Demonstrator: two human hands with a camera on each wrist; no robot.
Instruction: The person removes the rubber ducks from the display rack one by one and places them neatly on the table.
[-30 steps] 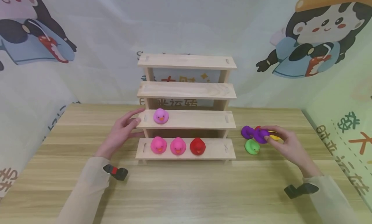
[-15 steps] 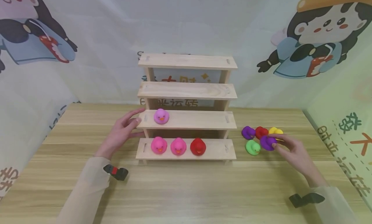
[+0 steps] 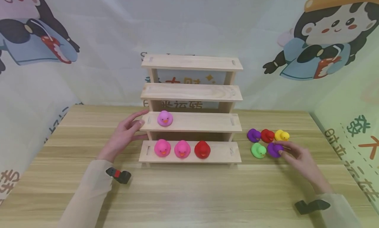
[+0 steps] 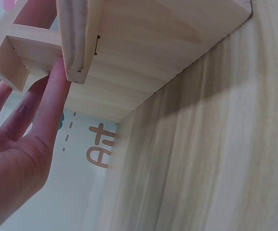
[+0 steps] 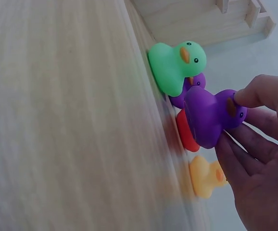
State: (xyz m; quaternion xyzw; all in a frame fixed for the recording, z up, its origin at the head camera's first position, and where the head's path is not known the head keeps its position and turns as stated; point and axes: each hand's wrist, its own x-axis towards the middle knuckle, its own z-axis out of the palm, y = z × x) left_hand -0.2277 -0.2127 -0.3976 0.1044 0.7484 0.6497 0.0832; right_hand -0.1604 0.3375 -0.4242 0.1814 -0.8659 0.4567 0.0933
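Note:
My right hand [image 3: 300, 160] pinches a purple rubber duck [image 3: 275, 150] between thumb and fingers, low over the table on the right. In the right wrist view that purple duck [image 5: 207, 115] is beside a green duck [image 5: 170, 67]; whether its base touches the table I cannot tell. My left hand [image 3: 125, 132] touches the left end of a four-tier wooden shelf [image 3: 195, 91], its fingers fairly straight and spread. The left wrist view has the fingers [image 4: 52, 108] against the shelf's side and underside. A pale purple duck [image 3: 164, 118] sits on the second tier from the bottom.
Two pink ducks [image 3: 182, 149] and a red duck [image 3: 202, 149] stand on the lowest tier. By the right hand on the table are another purple duck [image 3: 254, 135], a red duck [image 3: 267, 136] and a yellow duck [image 3: 282, 135]. A printed cloth [image 3: 189, 27] hangs behind.
My right hand has moved right and toward me with the purple duck, lowering it beside the green one. The red and yellow ducks behind are now uncovered. My left hand stays put.

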